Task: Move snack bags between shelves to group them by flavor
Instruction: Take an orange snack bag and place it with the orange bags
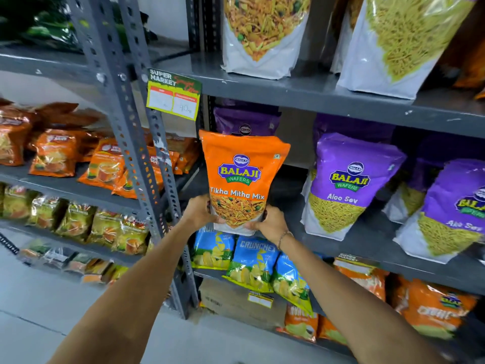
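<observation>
arms: two bare forearms reach up from the bottom of the frame to centre; a bracelet (284,236) sits on the right wrist
left hand (197,210): fingers wrapped on the lower left corner of the orange bag, gripping it
right hand (270,222): fingers curled on the lower right corner of the same bag, gripping it
orange bag (242,179): one, upright, centre frame, reads Tikha Mitha Mix, held in front of the middle shelf (367,240); cannot tell if its base touches the shelf
blue bags (253,264): three counted, below centre, just under the hands, leaning on the lower shelf
orange bags lower right (433,307): at least four, some blurred, exact count unclear
purple bags (346,179): two clear in front at right, reading Aloo Sev, one more behind the orange bag at centre, others dark behind, well apart from the hands
price tag (173,93): one, green and yellow, left of centre, hanging from the upper shelf edge
top shelf bags (265,30): two white-bottomed bags, upper centre and upper right
left rack (65,185): many small orange and yellow-green packets on three shelves, too many and too blurred to count
</observation>
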